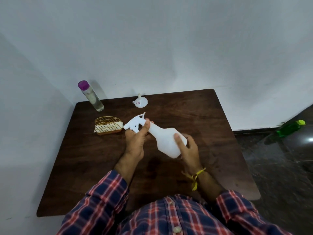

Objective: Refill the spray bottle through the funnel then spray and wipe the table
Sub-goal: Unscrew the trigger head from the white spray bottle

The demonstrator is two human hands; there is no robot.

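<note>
Head view, spray bottle (166, 141) tilted, left hand (135, 141) on nozzle, right hand (189, 148) on base

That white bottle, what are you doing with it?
A person holds the white spray bottle tilted over the brown table. The left hand grips the sprayer head at the neck; the right hand holds the body. The funnel sits unused, upside down, near the far edge, beside a clear bottle with a purple cap.

White spray bottle (166, 141) held tilted above table (211, 119): trigger head (135, 123) gripped by left hand (135, 141), base by right hand (188, 148).
</note>
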